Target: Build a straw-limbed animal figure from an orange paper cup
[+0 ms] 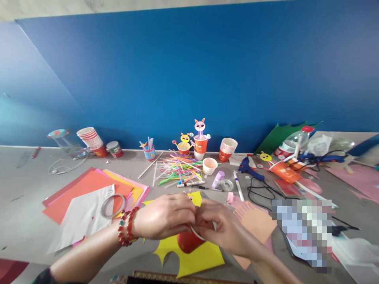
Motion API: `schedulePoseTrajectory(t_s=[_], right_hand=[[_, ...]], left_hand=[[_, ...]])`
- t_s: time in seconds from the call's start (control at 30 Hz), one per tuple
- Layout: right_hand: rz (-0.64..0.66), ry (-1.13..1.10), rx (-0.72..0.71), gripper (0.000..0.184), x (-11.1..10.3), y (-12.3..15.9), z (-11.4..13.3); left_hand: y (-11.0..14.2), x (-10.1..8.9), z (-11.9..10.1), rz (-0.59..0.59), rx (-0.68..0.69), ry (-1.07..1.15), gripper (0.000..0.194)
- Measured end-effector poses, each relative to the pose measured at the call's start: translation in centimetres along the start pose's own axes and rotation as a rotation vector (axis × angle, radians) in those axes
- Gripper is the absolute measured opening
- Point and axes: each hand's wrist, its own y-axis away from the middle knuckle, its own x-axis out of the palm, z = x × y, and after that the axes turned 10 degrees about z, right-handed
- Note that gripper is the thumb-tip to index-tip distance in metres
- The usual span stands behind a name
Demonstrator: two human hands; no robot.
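Close in front of me, both hands meet at the rim of a red paper cup [188, 241], which is tilted above cut yellow paper [201, 262]. My left hand [167, 215], with red bead bracelets at the wrist, is closed at the cup's rim; its fingertips are partly hidden. From the other side, my right hand [219, 225] pinches the cup's pale rim between thumb and fingers. Just beyond the fingers, a small yellow piece with pinkish ears shows in part. Peach paper [257, 221] with a fringed edge lies right of my right hand.
Coloured paper sheets [74, 189] and a tape roll [113, 206] lie left. Behind are loose straws [177, 169], cup figures [200, 146], stacked cups [227, 149] and a glue stick [218, 179]. A blue glue gun [251, 169] trails black cable at right, near a blurred phone-like object [304, 236].
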Motion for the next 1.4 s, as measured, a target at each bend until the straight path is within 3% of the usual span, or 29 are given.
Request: schedulePoseTrajectory(t_s=[0.17,0.47,0.67,0.87,1.13,1.4], right_hand=[[0.089,0.113,-0.107,0.012,-1.0,-0.5,0.3],[0.060,0.158,-0.026,0.019,-0.9,-0.4,1.2],[-0.058,0.199,-0.031,0.014,-0.6,-0.3,1.9],[-0.124,0.377,-0.056,0.015,-0.1,-0.2,2.1],[-0.217,0.475,-0.092,0.017,0.1,-0.1,3.3],[-0.170,0.516,-0.111,0.017,-0.5,0.0,3.8]], left_hand=[[-0.1,0.4,-0.3,0.035,0.014,-0.071,0.016],[-0.2,0.3,-1.3,0.001,-0.019,-0.139,0.025],[0.0,0.5,-1.4,-0.042,0.006,-0.204,0.019],[-0.1,0.5,-1.2,-0.064,0.107,-0.339,0.021],[1.0,0.8,-0.4,-0.245,0.196,-0.465,0.020],[0.9,0.8,-0.3,-0.231,0.132,-0.192,0.026]])
